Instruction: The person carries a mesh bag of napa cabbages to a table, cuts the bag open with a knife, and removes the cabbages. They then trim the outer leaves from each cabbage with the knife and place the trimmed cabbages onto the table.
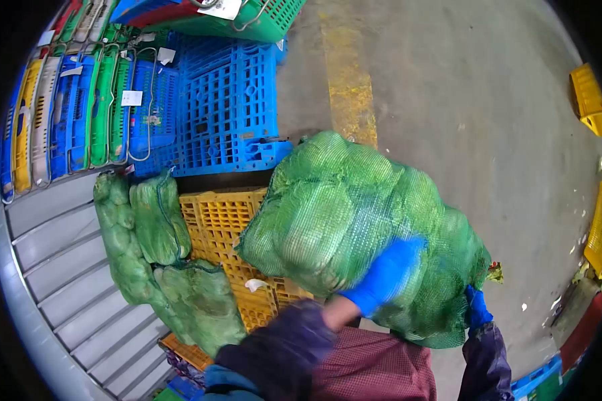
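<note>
A large green mesh bag of cabbages [354, 214] fills the middle of the view, raised in front of my body. My left hand [384, 277], in a blue glove, lies against the near side of the bag. Motion blurs its fingers, so their grip does not show. At the bag's lower right end, my right hand [478, 307], also blue-gloved, is closed on the gathered netting. A leafy tip pokes out just above it. Left of the big bag, more mesh bags of cabbages [197, 297] lie on a yellow plastic pallet [224, 214].
A blue plastic pallet [224, 100] lies beyond the yellow one. Colourful crates with wire handles [100, 110] stand packed at upper left, above a grey slatted surface [67, 281]. The concrete floor [502, 167] carries a worn yellow line [351, 87]. Yellow crates [590, 100] sit at far right.
</note>
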`<act>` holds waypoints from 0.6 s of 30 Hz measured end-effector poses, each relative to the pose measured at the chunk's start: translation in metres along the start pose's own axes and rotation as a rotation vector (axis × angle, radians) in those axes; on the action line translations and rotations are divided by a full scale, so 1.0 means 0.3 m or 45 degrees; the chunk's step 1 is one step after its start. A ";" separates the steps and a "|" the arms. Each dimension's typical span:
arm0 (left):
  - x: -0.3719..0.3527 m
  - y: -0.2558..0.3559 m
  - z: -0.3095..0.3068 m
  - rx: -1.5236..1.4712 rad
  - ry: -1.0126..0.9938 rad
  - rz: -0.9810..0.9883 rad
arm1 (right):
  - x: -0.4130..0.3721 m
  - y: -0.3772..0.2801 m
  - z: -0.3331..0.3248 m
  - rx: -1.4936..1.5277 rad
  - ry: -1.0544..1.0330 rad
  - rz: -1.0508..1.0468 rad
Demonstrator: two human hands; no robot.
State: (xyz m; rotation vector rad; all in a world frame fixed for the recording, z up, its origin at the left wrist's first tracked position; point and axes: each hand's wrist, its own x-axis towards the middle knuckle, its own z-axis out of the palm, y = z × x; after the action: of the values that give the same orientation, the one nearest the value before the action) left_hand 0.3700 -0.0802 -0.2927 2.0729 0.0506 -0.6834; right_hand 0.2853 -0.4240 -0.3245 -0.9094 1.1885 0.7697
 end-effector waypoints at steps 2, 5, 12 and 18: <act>0.139 -0.312 -0.549 -0.135 0.469 -0.331 | 0.060 0.002 -0.070 -0.149 0.078 0.101; 0.146 -0.610 -0.744 0.556 0.663 -0.649 | 0.058 -0.045 -0.005 -0.463 0.047 -0.034; 0.166 -0.763 -0.686 0.079 0.422 -1.031 | 0.295 -0.102 -0.171 -1.974 0.143 -0.295; 0.151 -0.688 -0.711 -0.901 0.282 -1.107 | 0.216 -0.066 0.085 -1.776 1.035 -0.332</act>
State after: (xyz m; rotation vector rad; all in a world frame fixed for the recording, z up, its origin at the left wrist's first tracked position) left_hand 0.4441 0.1964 -0.3830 1.3590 1.1946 -0.7757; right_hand 0.3273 -0.4079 -0.3814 -2.6589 1.0410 1.0247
